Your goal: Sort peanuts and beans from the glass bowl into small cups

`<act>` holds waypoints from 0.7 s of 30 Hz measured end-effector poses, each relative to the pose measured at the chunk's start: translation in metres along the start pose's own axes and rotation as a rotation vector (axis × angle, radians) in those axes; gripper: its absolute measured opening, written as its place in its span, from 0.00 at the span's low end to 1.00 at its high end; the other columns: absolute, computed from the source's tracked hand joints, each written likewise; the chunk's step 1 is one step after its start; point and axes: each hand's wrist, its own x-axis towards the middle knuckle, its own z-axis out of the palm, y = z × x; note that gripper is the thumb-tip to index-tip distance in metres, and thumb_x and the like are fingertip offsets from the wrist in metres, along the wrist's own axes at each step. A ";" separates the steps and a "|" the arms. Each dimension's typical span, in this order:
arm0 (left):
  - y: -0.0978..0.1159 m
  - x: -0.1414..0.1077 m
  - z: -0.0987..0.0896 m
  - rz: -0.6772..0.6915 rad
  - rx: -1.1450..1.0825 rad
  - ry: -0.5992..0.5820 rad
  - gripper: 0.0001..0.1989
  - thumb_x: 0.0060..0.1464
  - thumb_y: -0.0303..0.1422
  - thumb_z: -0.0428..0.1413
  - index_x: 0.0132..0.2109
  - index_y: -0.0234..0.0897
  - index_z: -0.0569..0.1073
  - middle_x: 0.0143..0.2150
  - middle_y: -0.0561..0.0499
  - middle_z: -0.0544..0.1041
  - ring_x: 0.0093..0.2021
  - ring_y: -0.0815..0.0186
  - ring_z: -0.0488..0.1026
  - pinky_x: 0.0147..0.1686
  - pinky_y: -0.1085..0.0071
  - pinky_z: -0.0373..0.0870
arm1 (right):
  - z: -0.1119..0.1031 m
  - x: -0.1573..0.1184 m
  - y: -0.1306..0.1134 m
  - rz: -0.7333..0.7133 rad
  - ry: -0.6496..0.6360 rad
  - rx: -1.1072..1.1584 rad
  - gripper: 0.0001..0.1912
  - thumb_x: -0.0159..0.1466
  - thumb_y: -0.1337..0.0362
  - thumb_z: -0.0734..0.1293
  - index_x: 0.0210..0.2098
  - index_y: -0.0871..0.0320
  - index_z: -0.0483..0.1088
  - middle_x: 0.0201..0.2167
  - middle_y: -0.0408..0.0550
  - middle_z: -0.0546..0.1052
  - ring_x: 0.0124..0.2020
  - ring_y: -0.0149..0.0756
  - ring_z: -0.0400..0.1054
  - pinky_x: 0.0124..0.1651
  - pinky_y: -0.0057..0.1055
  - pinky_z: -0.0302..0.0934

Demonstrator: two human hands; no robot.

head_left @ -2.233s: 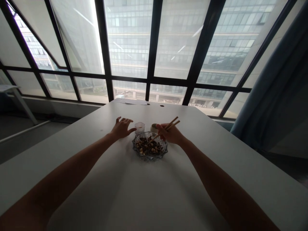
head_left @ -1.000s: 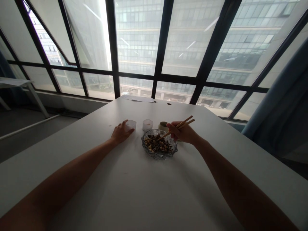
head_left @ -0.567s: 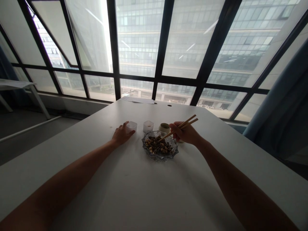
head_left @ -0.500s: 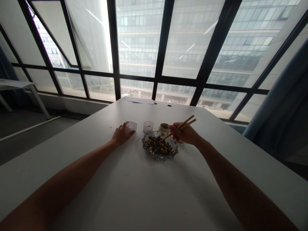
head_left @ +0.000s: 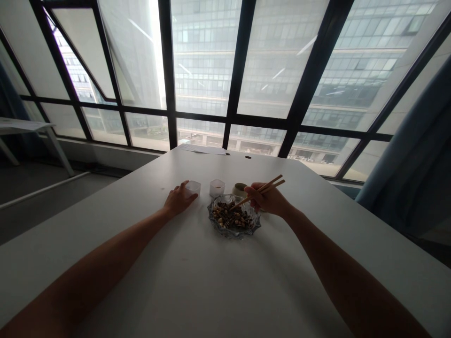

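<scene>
My left hand (head_left: 176, 201) is wrapped round a small translucent plastic cup (head_left: 193, 188) standing on the table, thumb at its near side and fingers at its far side. In my right hand (head_left: 265, 199) is a pair of wooden chopsticks (head_left: 275, 182). Their tips reach down into the nuts and seeds (head_left: 232, 216) heaped in a clear scalloped glass bowl (head_left: 252, 230). Whether the tips pinch a piece is too small to tell. Behind the bowl stand a second translucent cup (head_left: 217, 188), with a little something inside, and a pale round pot (head_left: 239, 189), partly hidden by my right hand.
The white table (head_left: 197, 281) stretches toward the windows. Sheets of paper (head_left: 202, 149) lie at its far edge near a dark round hole (head_left: 248, 157). A blue curtain (head_left: 405, 141) hangs at the right, and another table (head_left: 24, 126) stands at the left.
The chopstick tips have shifted slightly left in the bowl, and their upper ends have dipped a little. My left hand stays at the cup. The whole view has tilted slightly.
</scene>
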 end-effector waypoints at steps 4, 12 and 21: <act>0.001 -0.001 -0.002 -0.005 0.012 -0.010 0.36 0.61 0.50 0.54 0.68 0.34 0.58 0.60 0.33 0.74 0.58 0.46 0.73 0.58 0.53 0.67 | 0.000 0.000 0.000 -0.004 -0.014 -0.015 0.31 0.61 0.35 0.65 0.24 0.58 0.67 0.17 0.47 0.75 0.15 0.31 0.69 0.16 0.25 0.61; 0.000 0.000 0.001 -0.004 0.008 0.004 0.36 0.60 0.50 0.55 0.68 0.35 0.58 0.59 0.34 0.74 0.57 0.46 0.74 0.57 0.52 0.67 | 0.001 -0.002 -0.003 0.007 -0.018 -0.056 0.31 0.63 0.35 0.62 0.24 0.58 0.67 0.17 0.46 0.74 0.14 0.30 0.68 0.16 0.25 0.61; -0.007 0.003 0.006 0.034 -0.036 0.034 0.35 0.59 0.50 0.55 0.67 0.36 0.59 0.59 0.35 0.75 0.58 0.45 0.74 0.57 0.52 0.68 | -0.004 -0.003 -0.009 0.010 0.018 -0.021 0.30 0.61 0.35 0.65 0.25 0.57 0.68 0.16 0.45 0.74 0.13 0.31 0.68 0.15 0.24 0.60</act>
